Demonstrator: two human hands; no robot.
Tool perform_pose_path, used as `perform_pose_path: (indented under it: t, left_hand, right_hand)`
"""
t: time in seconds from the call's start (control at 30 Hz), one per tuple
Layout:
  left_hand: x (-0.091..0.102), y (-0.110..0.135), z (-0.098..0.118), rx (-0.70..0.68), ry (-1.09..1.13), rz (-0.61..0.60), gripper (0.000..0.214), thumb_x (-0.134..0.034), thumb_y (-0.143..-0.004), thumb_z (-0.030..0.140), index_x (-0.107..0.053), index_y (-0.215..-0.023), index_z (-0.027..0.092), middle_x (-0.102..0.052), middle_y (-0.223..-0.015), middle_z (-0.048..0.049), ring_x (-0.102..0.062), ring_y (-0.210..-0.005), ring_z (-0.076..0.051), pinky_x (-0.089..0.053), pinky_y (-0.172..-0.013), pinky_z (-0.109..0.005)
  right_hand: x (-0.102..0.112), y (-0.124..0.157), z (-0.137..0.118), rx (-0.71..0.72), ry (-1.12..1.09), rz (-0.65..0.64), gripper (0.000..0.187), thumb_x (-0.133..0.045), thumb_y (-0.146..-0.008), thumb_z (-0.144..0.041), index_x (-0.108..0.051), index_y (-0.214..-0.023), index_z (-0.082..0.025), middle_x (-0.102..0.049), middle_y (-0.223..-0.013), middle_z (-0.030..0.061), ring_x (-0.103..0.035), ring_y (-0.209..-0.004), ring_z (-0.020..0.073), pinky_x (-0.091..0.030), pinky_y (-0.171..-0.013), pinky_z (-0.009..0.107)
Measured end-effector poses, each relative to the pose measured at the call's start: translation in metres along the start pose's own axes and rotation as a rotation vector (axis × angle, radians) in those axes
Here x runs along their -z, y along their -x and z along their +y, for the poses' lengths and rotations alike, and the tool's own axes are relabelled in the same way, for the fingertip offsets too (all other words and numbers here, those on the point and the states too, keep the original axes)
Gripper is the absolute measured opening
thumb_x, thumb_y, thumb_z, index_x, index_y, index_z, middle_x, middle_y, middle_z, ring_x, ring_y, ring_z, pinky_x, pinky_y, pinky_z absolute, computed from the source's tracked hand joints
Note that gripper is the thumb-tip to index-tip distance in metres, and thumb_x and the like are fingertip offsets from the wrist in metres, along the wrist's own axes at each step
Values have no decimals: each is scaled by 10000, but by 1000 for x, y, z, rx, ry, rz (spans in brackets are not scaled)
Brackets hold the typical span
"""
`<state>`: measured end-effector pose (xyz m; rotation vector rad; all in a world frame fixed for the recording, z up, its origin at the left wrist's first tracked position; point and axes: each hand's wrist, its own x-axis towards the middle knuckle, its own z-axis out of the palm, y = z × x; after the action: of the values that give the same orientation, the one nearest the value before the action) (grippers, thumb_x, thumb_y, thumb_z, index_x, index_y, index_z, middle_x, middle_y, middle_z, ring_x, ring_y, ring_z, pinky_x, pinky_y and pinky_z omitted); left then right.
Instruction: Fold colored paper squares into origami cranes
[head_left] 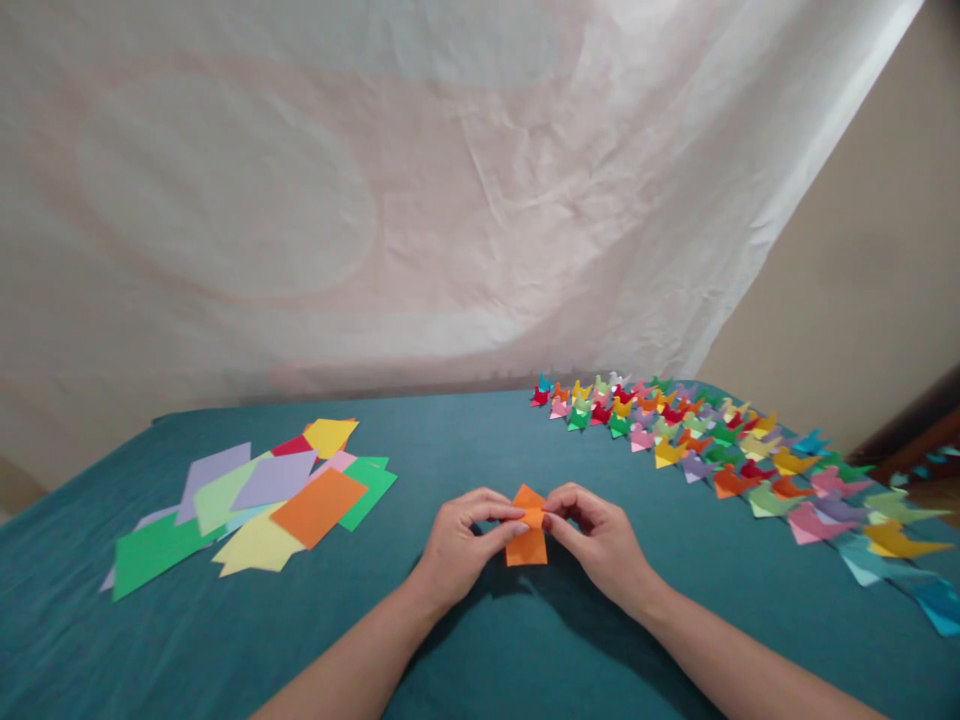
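A small piece of folded orange paper [527,547] is held up between both hands, a little above the table. Its top comes to a point, and its lower part is a flat rectangle. My left hand [466,537] pinches its left edge between thumb and fingers. On the opposite side, my right hand [598,537] grips the right edge in the same way. The fingertips cover part of the paper's middle, so the folds there are partly hidden.
A loose pile of coloured paper sheets [251,500] lies on the left of the teal-covered table [450,430]. Along the right stand rows of several small folded paper birds [697,466] in many colours. Behind the table hangs a pale cloth [420,200].
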<state>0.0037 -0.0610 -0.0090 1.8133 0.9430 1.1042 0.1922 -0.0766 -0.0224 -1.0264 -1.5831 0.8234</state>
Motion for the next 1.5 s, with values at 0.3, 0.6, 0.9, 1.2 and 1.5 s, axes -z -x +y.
perform_pose_path:
  t: [0.3, 0.6, 0.9, 1.2, 1.5]
  left_hand:
    - [1, -2, 0, 90, 138, 40, 118, -654, -766, 253, -734, -760, 167, -691, -861, -62, -629, -809, -176, -485, -755, -256]
    - [-2, -3, 2, 205, 274, 104, 180, -686, -720, 308, -719, -716, 131, -694, -809, -72, -609, -744, -169, -478, -711, -249]
    - [-3, -3, 8, 250, 309, 116, 202, -690, -710, 330, -717, -724, 131, -694, -769, -60, -603, -704, -156, -471, -682, -240]
    - [-5, -2, 8, 262, 285, 183, 271, -706, -680, 398, -719, -745, 135, -713, -762, -73, -638, -700, -187, -507, -682, -278]
    - [-9, -1, 6, 263, 280, 208, 266, -705, -682, 393, -704, -753, 136, -706, -743, -63, -632, -677, -173, -501, -652, -255]
  right_hand:
    - [0, 1, -3, 68, 28, -43, 60, -575, -818, -210, -613, -788, -173, -595, -759, 26, -551, -689, 141, -444, -632, 250]
    - [0, 1, -3, 85, 59, -22, 68, -562, -833, -208, -610, -795, -178, -610, -780, 27, -551, -706, 140, -433, -644, 250]
    - [-1, 1, -5, 59, 34, -46, 81, -541, -845, -217, -599, -808, -175, -599, -776, 21, -538, -707, 135, -422, -646, 237]
    - [-3, 2, -7, -25, -15, -42, 125, -529, -854, -258, -571, -777, -169, -587, -753, 18, -528, -681, 126, -421, -623, 225]
    - [-4, 4, -9, -28, -28, -30, 117, -531, -842, -248, -547, -752, -175, -576, -714, 12, -536, -659, 131, -435, -622, 244]
